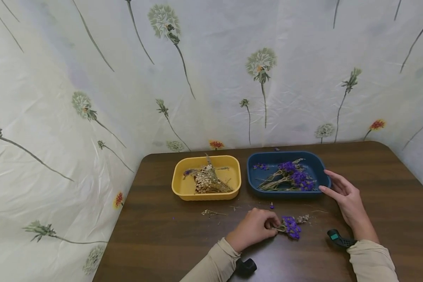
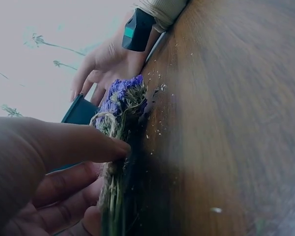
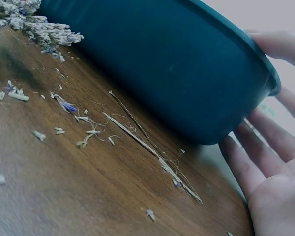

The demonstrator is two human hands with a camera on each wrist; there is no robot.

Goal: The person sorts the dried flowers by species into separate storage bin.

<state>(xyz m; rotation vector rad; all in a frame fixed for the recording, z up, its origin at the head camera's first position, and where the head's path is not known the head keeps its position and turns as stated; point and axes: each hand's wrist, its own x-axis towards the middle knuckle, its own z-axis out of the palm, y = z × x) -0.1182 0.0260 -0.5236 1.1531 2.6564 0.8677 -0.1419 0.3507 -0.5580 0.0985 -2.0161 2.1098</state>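
My left hand point(image 1: 254, 229) pinches the stems of a small bunch of purple dried flowers point(image 1: 291, 227) close above the table. Twine goes round its stems, seen in the left wrist view, where the thumb point(image 2: 105, 145) presses on the bunch. My right hand point(image 1: 349, 199) holds the right end of a blue tray point(image 1: 252, 181), thumb and fingers spread around its near corner. Inside that tray lie tied purple bunches point(image 1: 296, 176) and loose purple blossoms point(image 1: 261, 167). In the right wrist view the fingers point(image 3: 265, 147) rest against the tray's end wall.
Left of the blue tray stands a yellow tray point(image 1: 178, 188) with whitish dried flowers point(image 1: 209, 180) in it. A loose sprig point(image 1: 211, 212), thin stem pieces point(image 3: 142, 142) and crumbs lie on the brown table point(image 1: 155, 243). A flower-printed curtain point(image 1: 211, 78) hangs behind.
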